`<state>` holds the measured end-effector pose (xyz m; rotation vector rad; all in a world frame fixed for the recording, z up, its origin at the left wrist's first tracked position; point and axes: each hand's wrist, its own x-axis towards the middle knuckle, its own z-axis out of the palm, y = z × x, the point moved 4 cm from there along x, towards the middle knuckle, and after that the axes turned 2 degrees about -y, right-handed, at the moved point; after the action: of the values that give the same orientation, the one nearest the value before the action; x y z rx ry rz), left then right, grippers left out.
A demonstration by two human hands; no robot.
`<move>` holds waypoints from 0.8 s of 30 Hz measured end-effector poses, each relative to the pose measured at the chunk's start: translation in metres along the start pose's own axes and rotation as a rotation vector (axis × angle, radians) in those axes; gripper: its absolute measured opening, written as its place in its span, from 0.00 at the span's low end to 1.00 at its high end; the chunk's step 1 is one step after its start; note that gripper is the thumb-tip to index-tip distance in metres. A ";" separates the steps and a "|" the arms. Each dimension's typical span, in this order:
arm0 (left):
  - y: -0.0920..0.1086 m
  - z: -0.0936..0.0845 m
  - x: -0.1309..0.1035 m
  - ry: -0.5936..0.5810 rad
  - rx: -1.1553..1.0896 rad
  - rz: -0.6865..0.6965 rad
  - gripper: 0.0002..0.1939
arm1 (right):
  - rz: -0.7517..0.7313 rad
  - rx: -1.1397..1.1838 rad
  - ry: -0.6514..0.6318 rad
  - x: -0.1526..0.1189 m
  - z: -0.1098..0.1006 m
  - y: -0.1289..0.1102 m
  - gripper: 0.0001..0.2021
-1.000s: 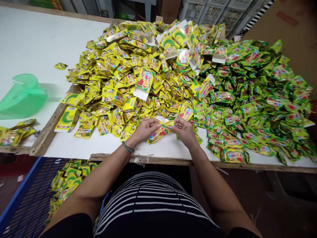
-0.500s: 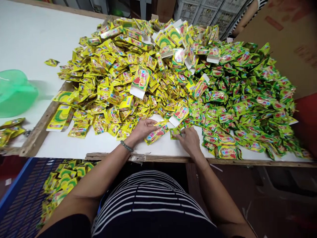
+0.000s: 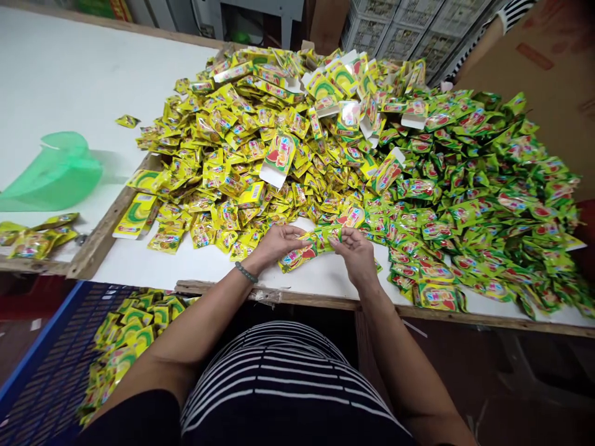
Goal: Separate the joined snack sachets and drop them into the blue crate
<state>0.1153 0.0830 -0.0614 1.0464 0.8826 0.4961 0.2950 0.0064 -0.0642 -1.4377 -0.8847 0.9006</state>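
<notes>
Left hand [image 3: 274, 249] has fingers pinching the box [image 3: 292, 259], right hand [image 3: 361, 259] pinching a green packet [image 3: 325, 236]; light grip's best tbh.

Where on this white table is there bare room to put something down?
The widest bare patch of the table is far left, beyond the green plastic piece and left of the yellow packets. A narrow strip lies between those packets and the near edge, from the wooden divider to the left hand. Green packets crowd the right.

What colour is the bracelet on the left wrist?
The bracelet is dark grey-green, seen in the head view.
</notes>
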 end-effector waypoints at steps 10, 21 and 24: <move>0.004 0.002 -0.003 -0.040 -0.029 0.010 0.15 | 0.041 -0.048 -0.134 0.001 0.002 0.005 0.15; 0.003 0.006 -0.001 -0.089 -0.153 0.068 0.23 | -0.203 -0.359 0.029 -0.003 0.023 -0.023 0.14; 0.002 0.004 0.000 -0.046 -0.157 0.107 0.23 | -0.372 -0.518 0.056 -0.010 0.032 -0.031 0.12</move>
<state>0.1187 0.0819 -0.0588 0.9609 0.7374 0.6181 0.2610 0.0120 -0.0343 -1.6439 -1.3547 0.3584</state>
